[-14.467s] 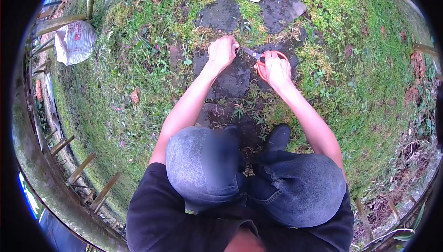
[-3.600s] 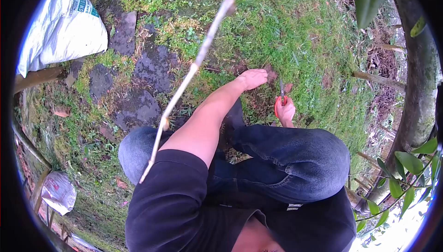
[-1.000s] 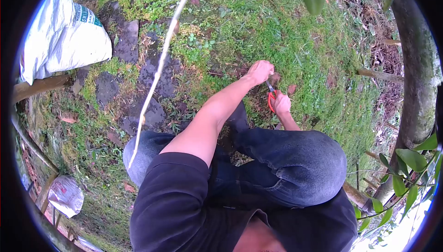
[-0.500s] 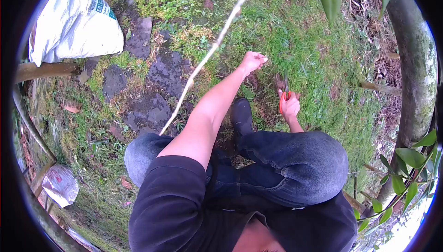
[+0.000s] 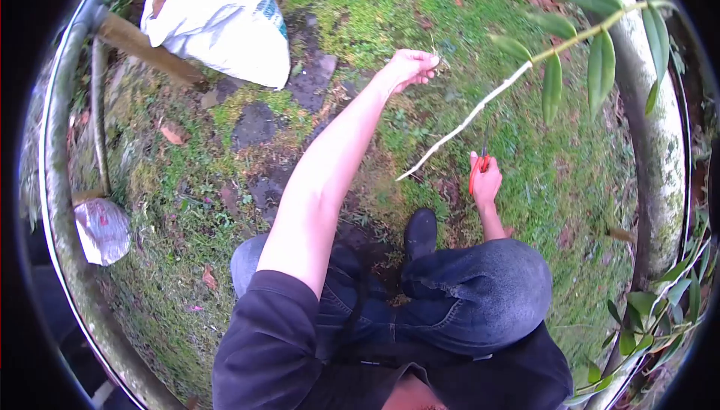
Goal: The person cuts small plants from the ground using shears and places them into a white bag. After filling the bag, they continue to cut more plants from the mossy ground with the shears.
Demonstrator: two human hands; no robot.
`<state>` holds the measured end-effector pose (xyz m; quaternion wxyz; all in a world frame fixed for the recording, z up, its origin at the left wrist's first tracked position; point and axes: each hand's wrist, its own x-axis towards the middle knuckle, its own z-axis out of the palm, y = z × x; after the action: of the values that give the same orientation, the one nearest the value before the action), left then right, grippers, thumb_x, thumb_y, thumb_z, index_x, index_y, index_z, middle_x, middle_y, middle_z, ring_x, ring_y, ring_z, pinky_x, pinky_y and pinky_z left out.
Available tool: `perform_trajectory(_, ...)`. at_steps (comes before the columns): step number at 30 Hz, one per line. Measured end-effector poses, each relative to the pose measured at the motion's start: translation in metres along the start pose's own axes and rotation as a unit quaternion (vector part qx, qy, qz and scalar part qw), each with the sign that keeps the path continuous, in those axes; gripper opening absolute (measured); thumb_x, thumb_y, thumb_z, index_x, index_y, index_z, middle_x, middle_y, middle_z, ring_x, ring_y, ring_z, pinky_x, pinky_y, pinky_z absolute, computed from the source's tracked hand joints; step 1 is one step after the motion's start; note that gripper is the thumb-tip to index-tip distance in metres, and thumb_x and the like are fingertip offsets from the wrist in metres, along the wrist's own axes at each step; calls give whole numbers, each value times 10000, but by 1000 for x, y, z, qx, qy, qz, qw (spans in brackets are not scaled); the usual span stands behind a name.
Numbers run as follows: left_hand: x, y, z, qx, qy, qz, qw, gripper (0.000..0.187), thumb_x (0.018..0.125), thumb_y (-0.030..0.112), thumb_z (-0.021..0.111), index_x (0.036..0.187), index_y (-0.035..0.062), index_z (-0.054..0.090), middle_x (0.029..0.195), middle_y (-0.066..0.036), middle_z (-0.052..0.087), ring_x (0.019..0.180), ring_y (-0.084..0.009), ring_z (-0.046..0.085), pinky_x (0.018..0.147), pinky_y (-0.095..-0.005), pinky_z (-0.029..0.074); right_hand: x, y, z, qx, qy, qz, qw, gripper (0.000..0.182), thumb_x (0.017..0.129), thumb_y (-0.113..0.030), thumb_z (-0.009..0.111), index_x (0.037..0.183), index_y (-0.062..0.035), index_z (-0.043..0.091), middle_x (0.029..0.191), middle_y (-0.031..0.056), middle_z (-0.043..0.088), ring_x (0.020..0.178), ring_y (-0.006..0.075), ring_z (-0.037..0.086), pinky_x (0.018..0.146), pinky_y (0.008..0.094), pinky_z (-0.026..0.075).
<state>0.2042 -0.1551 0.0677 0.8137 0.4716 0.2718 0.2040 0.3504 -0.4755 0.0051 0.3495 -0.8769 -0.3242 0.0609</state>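
Note:
My left hand reaches out over the grass with its fingers pinched together. Thin strands of a small tuft of grass stick out at the fingertips. Lower and to the right, my right hand is closed around the red-orange handles of a pair of scissors. Their dark blades point forward over the grass, away from my body. Between the hands hangs a pale bare stem, close to the camera, with green leaves on its upper part.
A white sack stands at the upper left beside a wooden post. Curved mossy trunks or rails border the left and right. Dark paving stones lie in the mossy grass. A smaller white bag sits at far left.
The view has shifted, and the sack now appears farther right. The pale stem has swung across to the right, showing its leaves. My left hand has moved forward; the right still holds the scissors.

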Motion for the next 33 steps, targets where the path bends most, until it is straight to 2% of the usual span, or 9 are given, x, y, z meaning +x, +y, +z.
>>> perform_trajectory(5,-62,155,-79,186,131,96,969,211,942,207,764,1052,31,725,887,-9,713,753,-83,661,658,-236,572,5,-31,38,72,-44,-68,994,483,900,-438,769,759,-35,542,600,146,545,546,349,494,588,468,411)
perform_trajectory(11,-179,306,-142,335,411,320,785,187,918,155,774,993,-14,750,792,-61,749,651,-88,697,582,-216,558,-2,-53,61,35,-95,-113,988,455,894,-420,779,778,-41,554,602,136,551,544,338,505,587,468,415)
perform_trajectory(12,-180,323,-184,342,436,317,770,413,893,328,803,1101,-19,721,910,-104,765,779,-161,739,672,-296,592,-1,-55,64,32,-111,-120,986,454,890,-415,783,776,-40,553,603,134,554,542,335,506,586,467,417)
perform_trajectory(14,-200,350,-229,246,436,370,782,150,976,107,672,960,-34,720,833,-106,732,646,-126,675,541,-258,535,3,-65,68,42,-130,-124,983,453,882,-403,793,769,-39,548,602,129,555,539,324,508,581,461,421)
perform_trajectory(19,-227,383,-241,168,581,383,698,117,937,61,699,902,-43,740,733,-122,712,503,-162,623,466,-299,517,6,-101,74,59,-150,-142,977,462,864,-375,815,746,-38,522,591,99,529,530,270,500,566,428,423)
perform_trajectory(23,-221,393,-279,378,660,338,554,127,902,63,703,990,22,785,847,-117,764,665,-190,699,593,-361,574,18,-130,85,65,-182,-153,969,462,852,-365,829,751,-48,508,596,90,523,530,250,493,559,413,412)
perform_trajectory(24,-222,391,-268,337,628,256,653,180,888,108,717,1042,68,802,930,-152,778,794,-234,746,740,-369,593,20,-138,88,69,-192,-153,967,462,850,-364,831,753,-50,506,596,89,523,531,250,492,557,411,409)
perform_trajectory(26,-216,383,-310,570,554,180,579,222,873,134,708,1071,99,803,994,-187,768,913,-271,757,851,-358,578,25,-145,97,60,-205,-163,963,467,848,-371,832,758,-55,500,594,86,521,534,255,494,558,408,407)
perform_trajectory(33,-211,357,-263,511,655,257,493,238,857,247,771,950,28,784,900,-197,755,873,-328,743,811,-422,558,40,-156,102,73,-233,-147,959,472,853,-391,825,783,-38,520,601,87,529,539,260,505,573,411,424)
